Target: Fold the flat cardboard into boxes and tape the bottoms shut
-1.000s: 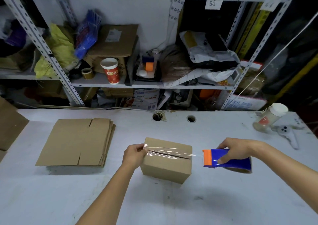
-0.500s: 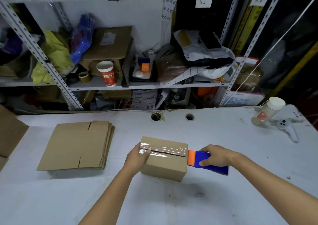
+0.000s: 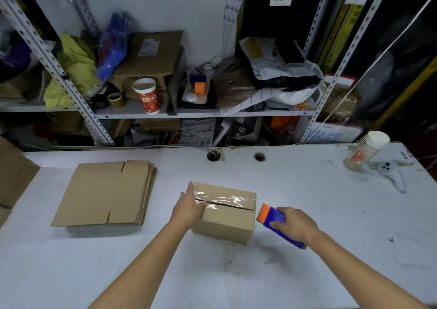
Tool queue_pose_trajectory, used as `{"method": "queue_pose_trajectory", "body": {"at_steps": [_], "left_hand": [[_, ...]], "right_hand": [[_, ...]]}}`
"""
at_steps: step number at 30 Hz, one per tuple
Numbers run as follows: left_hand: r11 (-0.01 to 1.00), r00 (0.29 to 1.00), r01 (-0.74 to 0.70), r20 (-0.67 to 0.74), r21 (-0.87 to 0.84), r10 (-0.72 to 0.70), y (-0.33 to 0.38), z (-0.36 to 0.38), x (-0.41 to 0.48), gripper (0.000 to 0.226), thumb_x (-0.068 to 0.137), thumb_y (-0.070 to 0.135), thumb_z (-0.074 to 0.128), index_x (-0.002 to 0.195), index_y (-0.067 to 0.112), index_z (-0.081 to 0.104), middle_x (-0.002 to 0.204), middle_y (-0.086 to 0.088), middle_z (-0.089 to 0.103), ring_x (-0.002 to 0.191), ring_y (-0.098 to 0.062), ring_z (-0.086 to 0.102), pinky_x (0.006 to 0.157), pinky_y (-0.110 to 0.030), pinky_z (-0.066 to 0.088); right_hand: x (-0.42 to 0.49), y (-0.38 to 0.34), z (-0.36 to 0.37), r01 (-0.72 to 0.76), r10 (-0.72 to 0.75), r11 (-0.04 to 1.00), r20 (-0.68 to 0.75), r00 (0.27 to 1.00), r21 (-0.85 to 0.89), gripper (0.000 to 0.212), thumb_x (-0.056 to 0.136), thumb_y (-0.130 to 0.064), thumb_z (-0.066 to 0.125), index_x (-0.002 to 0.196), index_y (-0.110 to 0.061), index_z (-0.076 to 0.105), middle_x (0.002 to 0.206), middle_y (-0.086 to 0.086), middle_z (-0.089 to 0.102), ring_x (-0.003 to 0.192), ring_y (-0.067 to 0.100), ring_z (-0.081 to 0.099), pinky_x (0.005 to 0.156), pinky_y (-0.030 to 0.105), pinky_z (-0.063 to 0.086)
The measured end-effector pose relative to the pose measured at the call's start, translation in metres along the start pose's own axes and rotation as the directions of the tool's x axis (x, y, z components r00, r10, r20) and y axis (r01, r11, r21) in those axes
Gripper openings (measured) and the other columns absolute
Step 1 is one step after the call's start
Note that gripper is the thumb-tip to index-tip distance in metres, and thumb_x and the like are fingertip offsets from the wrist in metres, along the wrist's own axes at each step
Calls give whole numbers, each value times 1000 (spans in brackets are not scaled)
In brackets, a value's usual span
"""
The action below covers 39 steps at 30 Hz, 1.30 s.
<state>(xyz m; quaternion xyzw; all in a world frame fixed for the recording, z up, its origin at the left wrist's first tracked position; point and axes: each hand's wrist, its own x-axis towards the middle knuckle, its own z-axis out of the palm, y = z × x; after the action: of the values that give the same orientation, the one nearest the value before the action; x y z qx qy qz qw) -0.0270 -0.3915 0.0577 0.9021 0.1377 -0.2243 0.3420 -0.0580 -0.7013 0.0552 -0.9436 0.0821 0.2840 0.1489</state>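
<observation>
While both forearms reach in from the lower frame, right hand (image 3: 294,223): fingers curled round the blue tape dispenser (image 3: 272,217), whose orange end sits just beside the box's right end, lower centre-right.
Left hand (image 3: 189,208): fingers straight, flat against the box's left end; thumb lies over the top edge on the tape; nothing gripped.
Box (image 3: 224,224): centre of frame, on the white table (image 3: 307,190); clear tape strip (image 3: 224,199) along its upturned seam.
Handling: judged light and hollow, stiff at corners, yielding mid-panel; glossy tape slippery; best held by opposite end walls.
Flat cardboard stack (image 3: 104,193): centre left, well apart from the box; thin, bendable, best lifted by its edges.
Shelving (image 3: 203,113): upper frame, cluttered.
</observation>
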Motion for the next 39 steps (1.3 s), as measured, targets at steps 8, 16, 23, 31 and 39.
{"method": "queue_pose_trajectory", "body": {"at_steps": [8, 16, 23, 31, 39], "left_hand": [[747, 881, -457, 359, 483, 307, 69, -18, 22, 87, 87, 46, 73, 158, 35, 23, 165, 1, 24, 150, -25, 26, 120, -42, 26], [892, 979, -66, 202, 447, -29, 45, -43, 22, 77, 84, 73, 56, 140, 22, 48, 140, -3, 56, 123, -27, 54, 93, -38, 45], [950, 974, 121, 220, -288, -58, -17, -60, -20, 49, 96, 43, 63, 139, 36, 42, 120, 4, 61, 94, -14, 61, 66, -31, 48], [844, 959, 247, 247, -477, -142, -24, -29, -29, 55, 98, 32, 61, 147, 35, 36, 114, 1, 66, 92, -18, 68, 60, -31, 54], [947, 1000, -22, -26, -320, 15, -11, -51, -19, 76, 92, 50, 64, 156, 26, 30, 155, -5, 41, 136, -25, 46, 103, -38, 43]], "right_hand": [[3, 15, -30, -74, 78, 993, -39, 996, 89, 63, 87, -55, 65, 141, -27, 49, 119, -1, 62, 95, 23, 64, 74, 38, 60], [7, -13, -33, 5, -1, 993, -38, 999, 115, 49, 90, -49, 66, 130, -23, 58, 120, -1, 64, 101, 19, 61, 85, 34, 54], [16, -50, -46, 153, -147, 976, -53, 988, 154, 52, 92, -50, 66, 136, -26, 57, 113, -3, 64, 98, 18, 61, 79, 31, 51], [12, -97, -53, 312, -294, 925, -110, 949, 216, 64, 92, -49, 68, 149, -29, 44, 130, -1, 61, 105, 19, 60, 82, 33, 56], [-2, -126, -56, 458, -458, 861, -54, 887, 220, 63, 90, -45, 71, 146, -34, 46, 128, -7, 60, 106, 13, 60, 85, 29, 55]]}}
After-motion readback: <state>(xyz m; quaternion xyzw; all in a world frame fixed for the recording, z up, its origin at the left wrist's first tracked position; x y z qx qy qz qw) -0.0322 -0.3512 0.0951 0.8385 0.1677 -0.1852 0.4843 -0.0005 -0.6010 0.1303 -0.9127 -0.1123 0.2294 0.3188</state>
